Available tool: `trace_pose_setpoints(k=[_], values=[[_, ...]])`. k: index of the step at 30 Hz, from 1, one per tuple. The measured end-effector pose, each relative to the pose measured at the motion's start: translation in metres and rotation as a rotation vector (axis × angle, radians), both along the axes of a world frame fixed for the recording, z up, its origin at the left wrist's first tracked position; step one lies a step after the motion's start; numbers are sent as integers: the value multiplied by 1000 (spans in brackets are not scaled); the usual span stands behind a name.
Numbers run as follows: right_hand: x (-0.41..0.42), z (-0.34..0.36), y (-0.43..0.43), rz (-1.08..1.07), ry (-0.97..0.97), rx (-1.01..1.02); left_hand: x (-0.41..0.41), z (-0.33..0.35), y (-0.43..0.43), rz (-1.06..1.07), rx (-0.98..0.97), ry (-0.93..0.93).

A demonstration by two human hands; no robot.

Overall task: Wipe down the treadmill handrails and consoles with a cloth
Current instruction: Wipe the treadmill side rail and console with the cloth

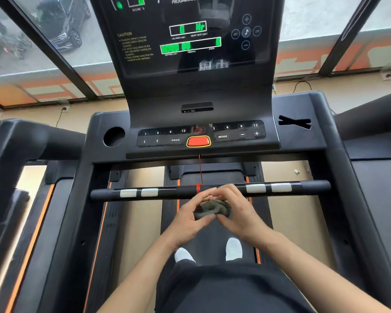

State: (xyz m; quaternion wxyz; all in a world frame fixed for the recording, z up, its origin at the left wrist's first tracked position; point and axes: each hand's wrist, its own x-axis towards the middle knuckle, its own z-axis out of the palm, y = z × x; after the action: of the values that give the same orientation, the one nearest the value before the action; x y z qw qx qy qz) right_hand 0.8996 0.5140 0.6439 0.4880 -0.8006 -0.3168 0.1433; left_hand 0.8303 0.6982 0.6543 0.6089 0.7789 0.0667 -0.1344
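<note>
Left hand (189, 214) and right hand (238, 211) grip cloth (212, 208) lying parallel to handrail (185, 190).

Console (190, 41) top cut off, caution text (136, 47) blurred, cloth (212, 208) partly hidden

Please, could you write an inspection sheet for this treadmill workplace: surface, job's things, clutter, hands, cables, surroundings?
Surface: dark treadmill belt, white shoes standing on it.
Job's things: crumpled grey-green cloth, held near the front handrail; console lit.
Clutter: nothing seen.
Grippers: left hand and right hand both grip the cloth.
Cables: red safety cord hangs from the console, wound round the handrail.
Surroundings: windows ahead, dark car outside.
</note>
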Motion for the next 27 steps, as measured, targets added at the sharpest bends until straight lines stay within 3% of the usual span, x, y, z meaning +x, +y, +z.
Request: trace_pose_setpoints(k=[6, 10, 16, 19, 27], values=[[-1, 2, 36, 131, -3, -41, -32, -15, 28, 331, -105, 66], [10, -2, 62, 177, -90, -125, -51, -33, 39, 654, -305, 214], [42, -17, 81, 207, -319, -473, -40, -65, 48, 1174, -583, 441], [49, -33, 74, 328, -317, -672, -25, -81, 45, 1270, -664, 534], [58, -35, 67, 397, -261, -680, 6, -72, 24, 1248, -1085, 511]])
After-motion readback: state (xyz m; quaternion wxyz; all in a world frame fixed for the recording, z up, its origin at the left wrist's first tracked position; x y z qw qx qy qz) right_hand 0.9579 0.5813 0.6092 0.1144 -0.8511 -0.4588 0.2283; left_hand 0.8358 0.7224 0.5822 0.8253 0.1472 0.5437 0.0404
